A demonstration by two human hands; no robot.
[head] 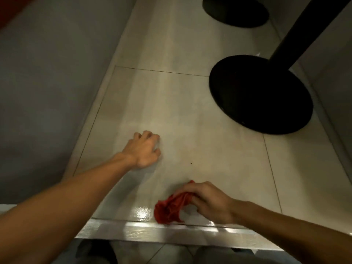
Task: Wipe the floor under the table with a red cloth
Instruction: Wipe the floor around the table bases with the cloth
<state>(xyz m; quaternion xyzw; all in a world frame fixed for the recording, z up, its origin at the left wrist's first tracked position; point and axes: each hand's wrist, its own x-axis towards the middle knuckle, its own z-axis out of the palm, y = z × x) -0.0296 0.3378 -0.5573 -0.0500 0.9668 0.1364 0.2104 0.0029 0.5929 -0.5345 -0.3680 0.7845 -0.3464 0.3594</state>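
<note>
A crumpled red cloth point(170, 208) lies bunched on the pale tiled floor point(171, 115), close to a metal strip at the near edge. My right hand point(207, 201) grips the cloth's right end, fingers closed over the fabric. My left hand point(144, 149) rests on the floor further ahead and to the left, fingers curled with their tips on the tile, nothing in it. A small dark speck point(190, 163) sits on the tile between the two hands.
A round black table base point(261, 94) with a black post point(304, 29) stands on the floor to the right. A second black base point(236, 11) lies further back. A grey wall point(47, 82) runs along the left. A metal threshold strip point(162, 233) crosses the near edge.
</note>
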